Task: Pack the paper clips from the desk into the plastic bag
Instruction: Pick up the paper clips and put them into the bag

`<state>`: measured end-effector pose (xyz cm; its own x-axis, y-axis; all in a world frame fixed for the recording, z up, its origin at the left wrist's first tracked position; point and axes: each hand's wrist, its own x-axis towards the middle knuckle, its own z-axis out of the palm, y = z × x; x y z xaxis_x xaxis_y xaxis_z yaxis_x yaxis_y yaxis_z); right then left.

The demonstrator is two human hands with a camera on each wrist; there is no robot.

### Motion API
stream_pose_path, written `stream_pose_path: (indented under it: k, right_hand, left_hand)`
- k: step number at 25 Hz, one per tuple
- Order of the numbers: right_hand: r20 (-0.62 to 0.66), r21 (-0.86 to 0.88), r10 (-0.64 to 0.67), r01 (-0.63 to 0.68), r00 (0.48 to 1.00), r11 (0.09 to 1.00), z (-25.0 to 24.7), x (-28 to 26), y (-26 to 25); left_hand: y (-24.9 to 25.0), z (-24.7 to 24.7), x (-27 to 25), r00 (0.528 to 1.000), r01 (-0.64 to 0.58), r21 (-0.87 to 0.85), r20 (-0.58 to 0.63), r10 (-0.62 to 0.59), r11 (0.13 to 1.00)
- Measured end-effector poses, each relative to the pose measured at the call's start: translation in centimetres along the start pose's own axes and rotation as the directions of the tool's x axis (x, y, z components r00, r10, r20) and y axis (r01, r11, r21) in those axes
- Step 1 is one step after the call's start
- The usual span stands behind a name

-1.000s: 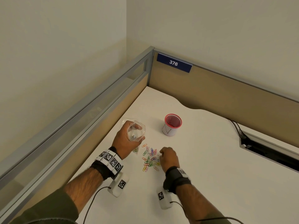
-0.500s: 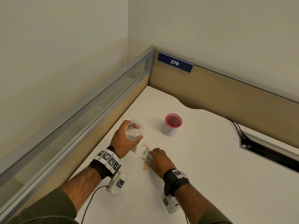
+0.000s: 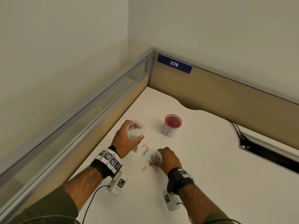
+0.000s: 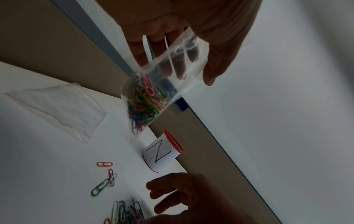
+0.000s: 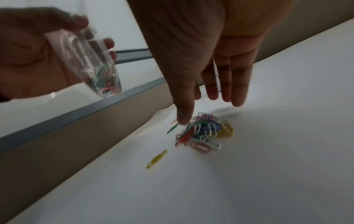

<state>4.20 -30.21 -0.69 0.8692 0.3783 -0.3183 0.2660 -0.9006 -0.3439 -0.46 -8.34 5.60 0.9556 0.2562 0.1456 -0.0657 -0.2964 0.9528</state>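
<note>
Compared with half a second earlier, the right hand [image 3: 168,159] had slid a little toward the person and to the right, and the loose paper clips [image 3: 153,160] that had lain scattered beside it were now bunched into a tight heap [image 5: 204,133] under its fingertips. The right hand's fingers [image 5: 226,84] hung nearly straight, the thumb tip touching the heap's edge, gripping nothing. The left hand [image 3: 125,139] had hardly moved: it held the plastic bag [image 4: 168,72] above the desk [image 3: 210,167], thumb and fingers curled round the bag's upper part with its mouth spread wide, and a clump of coloured clips sat in the bag's bottom. A few stray clips [image 4: 105,178] lay apart between the bag and the heap, and one yellow clip [image 3: 144,168] lay alone nearer the person. The right wrist view was smeared, so whether any clip was caught between the fingers could not be told. A second clear bag [image 4: 57,109] lay flat on the desk, hidden behind the left hand in the head view. A red-rimmed cup [image 3: 172,125] stood farther back.
</note>
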Motion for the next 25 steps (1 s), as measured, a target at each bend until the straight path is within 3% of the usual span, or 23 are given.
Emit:
stream_pose_path:
  k: [3,6,10,15,18,22,25]
  right_hand:
    - [0.095,-0.088,-0.014,0.023,0.995,0.996,0.6,-0.1,-0.5]
    - [0.049,-0.188,-0.105,0.113,0.993,0.976,1.7,-0.1,-1.3]
    - [0.003,-0.158,-0.086,0.085,0.996,0.984,1.4,0.0,-1.0]
    - [-0.097,0.094,0.063,-0.054,0.993,0.994,-0.8,0.2,0.2]
    - [-0.151,0.381,0.161,-0.092,0.975,0.920,-3.1,-0.5,0.6]
    - [-0.251,0.673,0.185,0.034,0.950,0.739,-8.0,-2.4,-1.0]
    - [-0.318,0.721,0.071,0.193,0.946,0.665,-12.3,-3.9,-4.4]
  left_hand:
    - [0.2,0.3,-0.2,1.000,0.013,-0.010,0.014,-0.012,1.000]
    - [0.6,0.5,-0.2,1.000,0.003,-0.012,0.015,-0.003,1.000]
    - [0.5,0.3,-0.1,1.000,-0.003,-0.009,0.022,0.003,1.000]
    - [0.4,0.4,-0.1,1.000,-0.018,0.002,0.025,0.018,1.000]
    - [0.5,0.8,0.1,1.000,-0.005,-0.001,0.022,0.005,1.000]
    - [0.8,1.3,0.3,0.999,-0.002,0.004,0.037,0.002,1.000]
    - [0.9,1.8,0.3,0.999,0.009,0.005,0.053,-0.009,1.000]
